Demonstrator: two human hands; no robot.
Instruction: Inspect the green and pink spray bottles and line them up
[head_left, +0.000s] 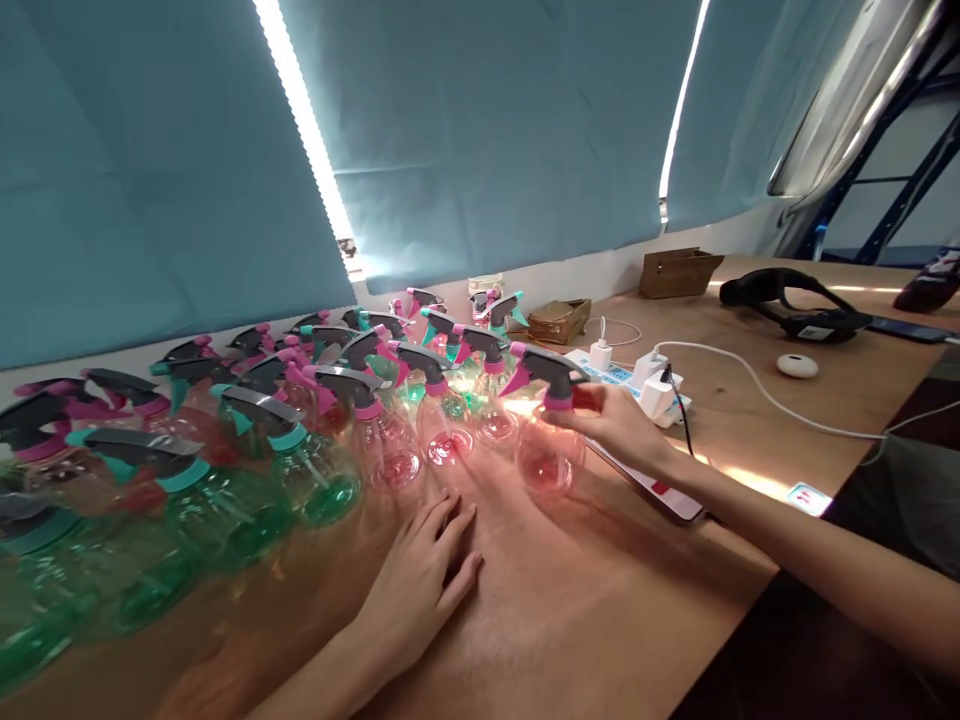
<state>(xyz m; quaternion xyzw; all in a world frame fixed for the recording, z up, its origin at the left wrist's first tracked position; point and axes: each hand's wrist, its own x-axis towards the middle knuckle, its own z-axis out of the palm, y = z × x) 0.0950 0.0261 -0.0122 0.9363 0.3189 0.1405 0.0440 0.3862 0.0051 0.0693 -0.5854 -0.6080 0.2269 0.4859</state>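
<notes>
On the tabletop (577, 610), left hand (420, 570) palm-down, loosely spread; right hand (619, 425) clasped round an upright spray bottle (547, 455)

The right grip (616, 424) is closed, its fingers (590, 397) curled inward and its thumb on the near side. Just right of that grip is the right wrist (664, 458), from which the bare right forearm (787, 540) slants down rightward. Lower and left of it, the left grip (421, 572) lies palm down, fingers loosely spread, the left forearm (334, 662) trailing down leftward.
</notes>
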